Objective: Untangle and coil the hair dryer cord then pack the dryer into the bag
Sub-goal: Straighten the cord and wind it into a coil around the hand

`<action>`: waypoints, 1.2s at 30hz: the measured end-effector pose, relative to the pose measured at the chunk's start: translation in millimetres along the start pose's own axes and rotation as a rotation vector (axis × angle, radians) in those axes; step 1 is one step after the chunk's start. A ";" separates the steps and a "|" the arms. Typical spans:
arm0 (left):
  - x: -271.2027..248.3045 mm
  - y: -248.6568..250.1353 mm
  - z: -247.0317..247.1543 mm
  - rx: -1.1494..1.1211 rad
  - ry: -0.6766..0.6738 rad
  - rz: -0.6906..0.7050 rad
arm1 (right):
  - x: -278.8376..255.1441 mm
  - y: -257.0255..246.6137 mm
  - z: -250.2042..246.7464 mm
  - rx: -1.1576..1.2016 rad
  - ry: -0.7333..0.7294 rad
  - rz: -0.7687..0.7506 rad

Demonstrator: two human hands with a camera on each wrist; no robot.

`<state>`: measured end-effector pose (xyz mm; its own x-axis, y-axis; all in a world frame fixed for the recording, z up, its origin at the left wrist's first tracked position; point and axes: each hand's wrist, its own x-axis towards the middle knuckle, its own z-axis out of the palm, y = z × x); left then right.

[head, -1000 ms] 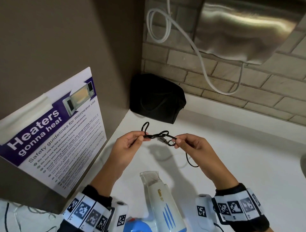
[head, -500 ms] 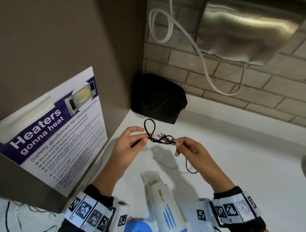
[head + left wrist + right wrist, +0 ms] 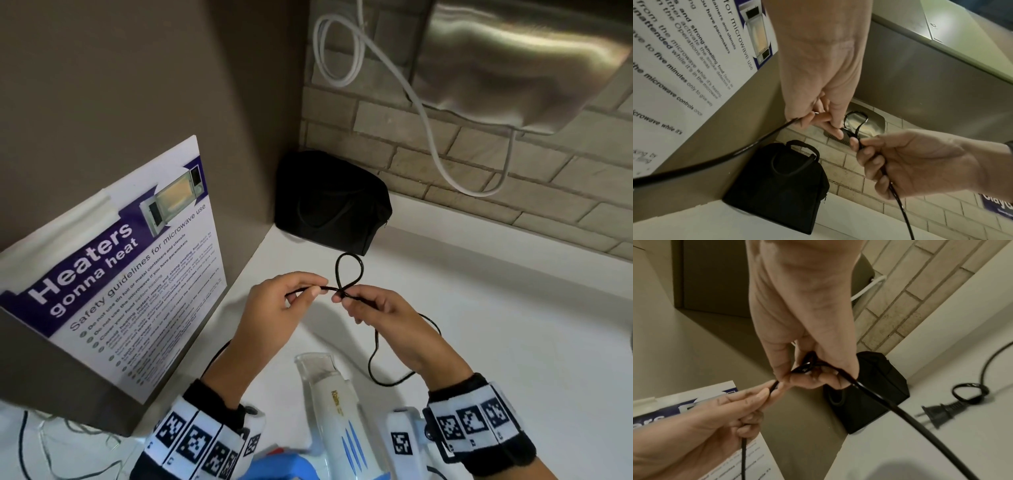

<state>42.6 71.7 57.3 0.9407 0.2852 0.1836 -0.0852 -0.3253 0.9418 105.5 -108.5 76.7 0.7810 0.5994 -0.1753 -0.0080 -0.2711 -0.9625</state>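
The black cord [image 3: 348, 274] is pinched by the left hand [image 3: 277, 308] and the right hand [image 3: 383, 313] above the counter [image 3: 513, 342], a loop raised between them. The dryer [image 3: 337, 411] lies at the near edge; the bag [image 3: 329, 202] is set in the far left corner.
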 end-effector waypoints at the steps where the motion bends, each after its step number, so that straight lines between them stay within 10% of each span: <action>1: 0.7 -1.2 -0.9 0.007 0.013 -0.002 | 1.1 0.5 0.1 -0.039 0.009 -0.007; 10: -1.0 -5.6 14.4 -0.016 0.003 0.041 | 3.1 0.7 33.5 -1.123 0.390 -0.497; 20: 2.7 0.1 5.2 -0.221 0.143 -0.025 | 29.8 36.6 11.9 -1.129 0.290 -0.431; 26: 6.3 -7.1 -7.3 -0.211 0.168 -0.091 | 31.6 46.6 5.7 -0.723 0.179 -0.380; 32: 2.6 -30.5 -1.8 0.369 -0.139 0.052 | 31.6 39.8 8.9 -0.676 0.184 -0.393; 36: -2.0 -21.0 18.7 0.226 -0.135 -0.025 | 22.1 24.0 14.4 -0.481 0.137 -0.323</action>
<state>48.7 61.1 31.9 0.9782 0.1775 0.1074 -0.0001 -0.5171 0.8559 113.7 -90.9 46.7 0.7703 0.6147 0.1697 0.5023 -0.4210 -0.7553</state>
